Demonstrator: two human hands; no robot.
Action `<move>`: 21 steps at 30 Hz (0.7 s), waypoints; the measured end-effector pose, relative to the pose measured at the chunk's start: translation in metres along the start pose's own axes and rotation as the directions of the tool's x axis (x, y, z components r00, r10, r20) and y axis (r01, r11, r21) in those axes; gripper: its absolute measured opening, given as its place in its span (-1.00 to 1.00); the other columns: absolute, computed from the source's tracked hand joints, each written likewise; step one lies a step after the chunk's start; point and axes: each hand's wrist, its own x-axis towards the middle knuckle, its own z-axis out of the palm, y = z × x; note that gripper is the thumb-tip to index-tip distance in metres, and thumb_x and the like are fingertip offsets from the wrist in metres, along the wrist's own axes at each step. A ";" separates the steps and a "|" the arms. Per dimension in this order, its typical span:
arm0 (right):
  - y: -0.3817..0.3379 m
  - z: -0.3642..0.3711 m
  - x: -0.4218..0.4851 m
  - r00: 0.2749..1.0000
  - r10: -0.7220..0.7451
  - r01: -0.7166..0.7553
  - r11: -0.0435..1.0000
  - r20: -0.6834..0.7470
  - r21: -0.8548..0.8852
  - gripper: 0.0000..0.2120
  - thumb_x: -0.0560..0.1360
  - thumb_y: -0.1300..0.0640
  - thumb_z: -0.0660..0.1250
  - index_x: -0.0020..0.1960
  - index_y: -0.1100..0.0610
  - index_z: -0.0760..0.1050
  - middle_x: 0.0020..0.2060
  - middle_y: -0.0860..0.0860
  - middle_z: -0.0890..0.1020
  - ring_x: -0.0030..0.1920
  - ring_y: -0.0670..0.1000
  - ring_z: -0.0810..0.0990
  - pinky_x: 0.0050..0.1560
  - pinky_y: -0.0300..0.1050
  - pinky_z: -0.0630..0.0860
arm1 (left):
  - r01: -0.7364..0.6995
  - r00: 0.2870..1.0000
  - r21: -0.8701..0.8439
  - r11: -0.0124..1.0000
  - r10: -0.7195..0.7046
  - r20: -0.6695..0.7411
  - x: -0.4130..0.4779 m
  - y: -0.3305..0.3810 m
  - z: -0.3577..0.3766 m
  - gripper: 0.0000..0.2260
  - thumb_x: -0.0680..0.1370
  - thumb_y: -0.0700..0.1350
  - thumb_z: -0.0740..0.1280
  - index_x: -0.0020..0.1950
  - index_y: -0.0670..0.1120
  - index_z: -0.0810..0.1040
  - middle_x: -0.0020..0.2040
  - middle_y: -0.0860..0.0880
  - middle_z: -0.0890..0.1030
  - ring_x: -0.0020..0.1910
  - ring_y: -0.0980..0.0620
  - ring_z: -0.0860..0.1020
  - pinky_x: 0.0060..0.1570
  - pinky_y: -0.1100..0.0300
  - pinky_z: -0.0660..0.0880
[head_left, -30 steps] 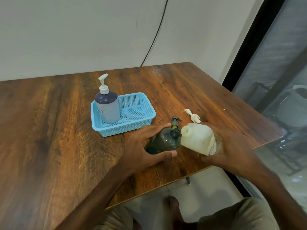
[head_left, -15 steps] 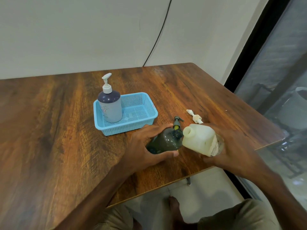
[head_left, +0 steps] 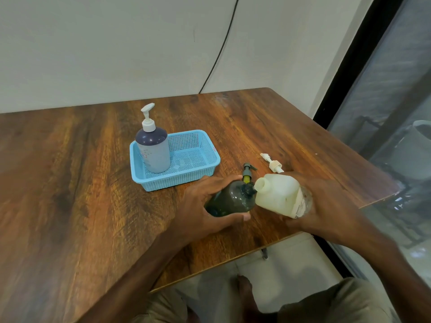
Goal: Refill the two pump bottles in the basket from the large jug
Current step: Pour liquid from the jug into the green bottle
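My left hand (head_left: pixel 205 210) grips a dark green bottle (head_left: pixel 229 199) without its pump, tilted over the table near the front edge. My right hand (head_left: pixel 326 206) holds the whitish jug (head_left: pixel 279 194) tipped on its side, its open mouth touching the green bottle's neck. The dark pump (head_left: pixel 247 171) lies on the table just behind the bottle. A white pump (head_left: pixel 271 163) lies further right. A grey-blue pump bottle (head_left: pixel 154 150) with a white pump stands upright in the left end of the blue basket (head_left: pixel 210 167).
The wooden table (head_left: pixel 70 194) ends close in front of my hands and at the right, beside a dark-framed window (head_left: pixel 373 66). A black cable (head_left: pixel 219 52) runs down the wall behind. My knees and a foot show below the table edge.
Both hands keep the bottle and the jug mouth to mouth. The view has shifted slightly; nothing else moved.
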 end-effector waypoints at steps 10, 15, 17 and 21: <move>-0.005 -0.007 0.007 1.000 -0.028 0.028 1.000 0.009 -0.005 -0.23 0.21 -0.08 0.66 0.30 -0.26 0.35 -0.01 -0.35 0.51 0.05 -0.28 0.55 -0.09 -0.34 0.48 | 0.019 0.999 -0.015 1.000 -0.019 -0.028 0.000 -0.001 0.001 -0.27 0.39 0.19 0.62 0.49 -0.02 0.53 0.36 0.12 0.64 0.34 0.14 0.58 0.25 0.17 0.61; -0.004 -0.008 0.014 0.998 -0.062 0.062 0.998 0.011 -0.027 -0.25 0.19 -0.31 0.43 0.35 -0.12 0.46 0.05 -0.21 0.59 0.02 -0.15 0.56 -0.06 -0.10 0.60 | 0.024 0.998 -0.032 0.999 -0.026 -0.050 0.000 -0.001 0.001 -0.28 0.39 0.17 0.63 0.49 -0.04 0.54 0.36 0.11 0.64 0.35 0.17 0.58 0.27 0.20 0.60; -0.003 -0.009 0.016 0.997 -0.072 0.073 0.996 0.015 -0.050 -0.27 0.20 -0.26 0.48 0.35 -0.11 0.48 0.03 -0.27 0.57 -0.01 -0.22 0.54 -0.07 -0.15 0.58 | 0.034 0.998 -0.039 0.999 -0.036 -0.051 -0.001 -0.002 0.001 -0.28 0.39 0.17 0.63 0.49 -0.03 0.54 0.37 0.11 0.63 0.36 0.18 0.57 0.28 0.20 0.60; -0.004 -0.012 0.020 0.996 -0.078 0.080 0.995 0.039 -0.059 -0.32 0.21 -0.20 0.50 0.31 -0.12 0.49 -0.04 -0.32 0.56 0.01 -0.28 0.55 -0.15 -0.24 0.54 | 0.043 0.997 -0.047 0.998 -0.046 -0.054 0.000 -0.003 0.001 -0.28 0.39 0.19 0.63 0.48 -0.02 0.54 0.37 0.12 0.63 0.37 0.17 0.57 0.26 0.16 0.61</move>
